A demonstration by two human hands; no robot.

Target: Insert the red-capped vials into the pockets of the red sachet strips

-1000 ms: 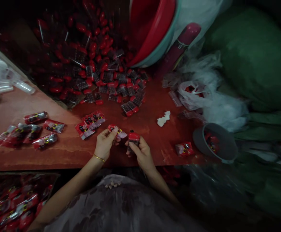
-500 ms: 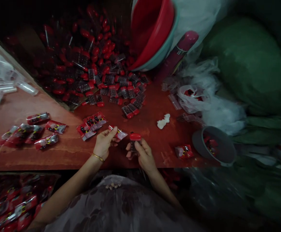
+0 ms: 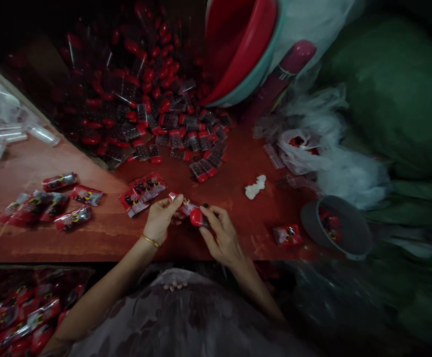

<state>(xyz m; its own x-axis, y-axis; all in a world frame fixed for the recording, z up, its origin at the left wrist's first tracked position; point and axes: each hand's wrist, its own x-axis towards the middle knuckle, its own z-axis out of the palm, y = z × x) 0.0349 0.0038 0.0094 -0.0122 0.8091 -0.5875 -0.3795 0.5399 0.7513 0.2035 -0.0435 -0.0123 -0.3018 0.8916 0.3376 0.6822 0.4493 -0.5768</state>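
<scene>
— Red wood, that table (image 3: pixel 100 238), seen from the head camera; what are the hands doing on it?

— The left hand (image 3: pixel 161 221) pinches a small printed sachet (image 3: pixel 183 204) between thumb and fingertips, just above the near edge. The right hand (image 3: pixel 221 238) is closed on a red-capped item (image 3: pixel 197 217), its red end touching the sachet's open end (whether it has gone inside, I cannot tell).

— And around them?

— Just beyond the left hand lies a small fan of filled sachets (image 3: pixel 143 191); more of them (image 3: pixel 48 203) are scattered well to the left. Farther back is a big heap of red-capped pieces (image 3: pixel 156 119), with a tilted red basin (image 3: pixel 238 44) beside it. A white crumpled scrap (image 3: pixel 255 187) sits near the right hand, and a grey cup (image 3: pixel 337 228) lies on its side at the right, a single packet (image 3: pixel 287 235) between it and the hand
</scene>
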